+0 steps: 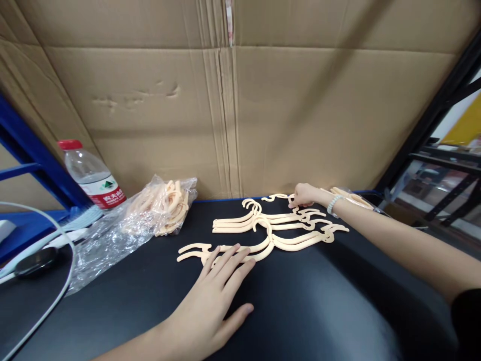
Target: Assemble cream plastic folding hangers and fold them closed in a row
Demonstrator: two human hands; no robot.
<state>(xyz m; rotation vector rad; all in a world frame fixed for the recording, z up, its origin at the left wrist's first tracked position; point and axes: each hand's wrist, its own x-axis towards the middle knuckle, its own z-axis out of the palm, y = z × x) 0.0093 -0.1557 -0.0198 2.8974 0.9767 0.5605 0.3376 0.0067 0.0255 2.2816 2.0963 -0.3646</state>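
Hangers (271,241) look cream-coloured, slim, curved.

On my feed, left hand (208,303) between 6 and 7 o'clock, spread over nearest cream hanger (295,244), right hand (305,194) at 3, curled at far hanger (279,196), grip unclear, red-capped bottle (92,175) at 9.

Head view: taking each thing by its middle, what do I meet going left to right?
Dark oval device, bottle with red cap, bagged cream hangers, left hand, right hand, beaded bracelet, black metal post. The loose hangers overlap the hands, so they are left out.
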